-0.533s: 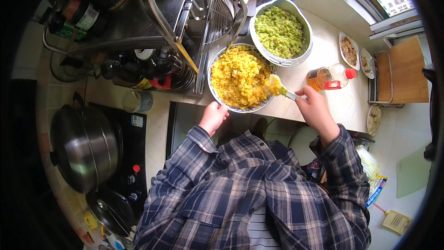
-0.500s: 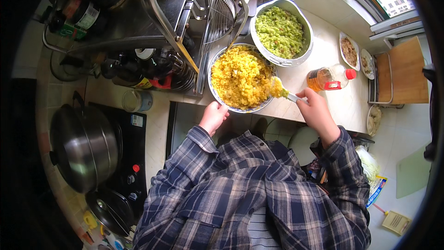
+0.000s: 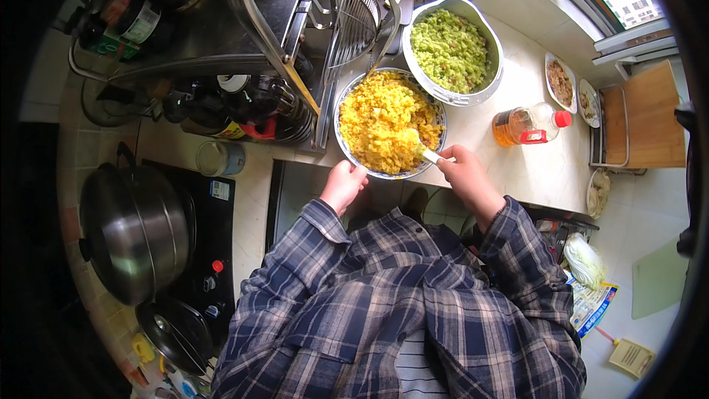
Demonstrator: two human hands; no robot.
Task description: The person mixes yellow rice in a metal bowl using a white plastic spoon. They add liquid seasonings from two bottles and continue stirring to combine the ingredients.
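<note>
A patterned bowl (image 3: 344, 149) full of crumbly yellow food (image 3: 384, 114), which looks like scrambled egg, stands at the counter's front edge. My left hand (image 3: 344, 185) grips its near rim, thumb on top. In my right hand (image 3: 468, 179) is the pale handle of a spoon (image 3: 430, 155); its head is sunk in the yellow food at the bowl's near right. Touching or close behind the bowl is a larger grey-white pot (image 3: 496, 81) holding chopped green filling (image 3: 452, 52). An oil bottle (image 3: 533, 125) with a red cap lies or leans to the right; I cannot tell which.
A metal shelf rack (image 3: 277, 48) with dark bottles stands close on the left. Beyond the counter corner, a large lidded wok (image 3: 133, 229) sits on the black stove. Small plates of food (image 3: 559, 81) and a wooden board (image 3: 642, 114) are at the right.
My right hand has moved left and a little down, carrying the spoon from the bowl's right rim into the yellow food. My left hand keeps its grip on the rim.
</note>
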